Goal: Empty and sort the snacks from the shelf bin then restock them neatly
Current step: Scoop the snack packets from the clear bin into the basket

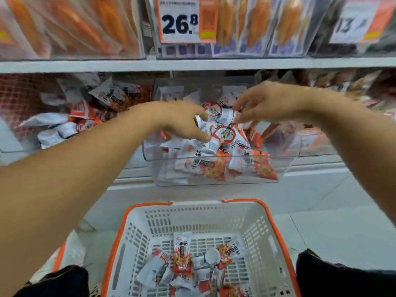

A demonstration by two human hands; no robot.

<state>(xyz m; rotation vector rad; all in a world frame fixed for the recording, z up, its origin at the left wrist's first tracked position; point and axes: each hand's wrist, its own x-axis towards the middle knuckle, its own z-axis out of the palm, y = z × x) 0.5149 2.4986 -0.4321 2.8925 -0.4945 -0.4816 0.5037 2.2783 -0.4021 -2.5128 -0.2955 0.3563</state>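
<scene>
A clear plastic shelf bin (218,168) sits pulled out from the lower shelf, half full of white-and-red snack packets (214,166) and small round cups (225,133). My left hand (182,121) reaches into the bin from the left, its fingers curled round a small white cup. My right hand (263,103) hovers over the pile from the right, fingertips pinching at the edge of another cup (227,116). Below, a white basket (137,236) with an orange rim holds several sorted-out packets (182,254) and a cup.
A neighbouring bin (64,125) on the left holds similar packets and cups. The upper shelf (192,64) carries clear bins of orange sausage packs and a price tag reading 26.8 (180,20). Light floor tiles (332,221) lie right of the basket.
</scene>
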